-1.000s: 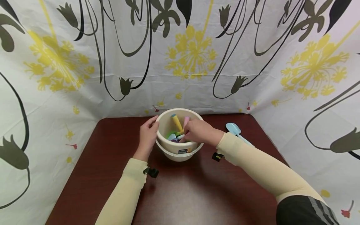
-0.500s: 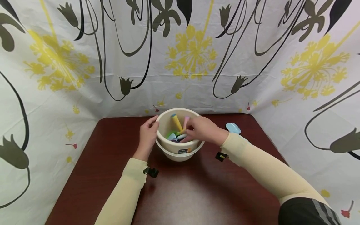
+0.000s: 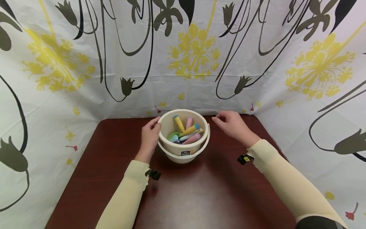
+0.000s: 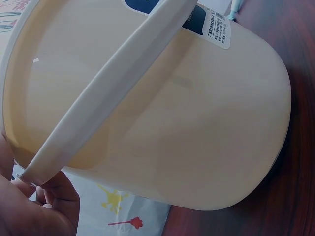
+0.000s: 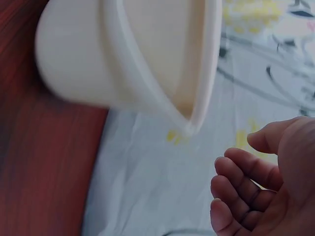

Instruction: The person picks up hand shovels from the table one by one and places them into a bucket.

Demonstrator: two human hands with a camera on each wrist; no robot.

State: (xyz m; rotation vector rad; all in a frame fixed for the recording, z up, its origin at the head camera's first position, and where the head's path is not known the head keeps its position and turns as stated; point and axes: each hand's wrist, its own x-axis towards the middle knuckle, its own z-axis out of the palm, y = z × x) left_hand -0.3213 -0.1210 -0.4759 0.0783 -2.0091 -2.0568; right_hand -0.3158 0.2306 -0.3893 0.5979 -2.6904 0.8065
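Observation:
A cream plastic bucket [image 3: 175, 147] stands near the back of the table, its handle [image 4: 115, 81] swung down across the front. Inside it lie several coloured pieces: yellow sticks with blue ends [image 3: 179, 124], pink sticks [image 3: 193, 139] and a green piece [image 3: 172, 136]. My left hand [image 3: 150, 136] grips the rim on the left, fingers and thumb close by the handle's joint in the left wrist view. To the right of the bucket, apart from it, is my right hand [image 3: 233, 125], holding nothing. Its fingers curl loosely in the right wrist view [image 5: 266, 182].
The dark red-brown table [image 3: 183, 197] runs up to a white patterned curtain [image 3: 171, 89] that hangs behind it and at both sides. Wrist cameras [image 3: 154, 174] sit on both sleeves.
My right hand has come out of the bucket and moved right, uncovering a yellow stick and a pink one. It now hides the light-blue shovel-like piece seen earlier. My left hand stays at the rim.

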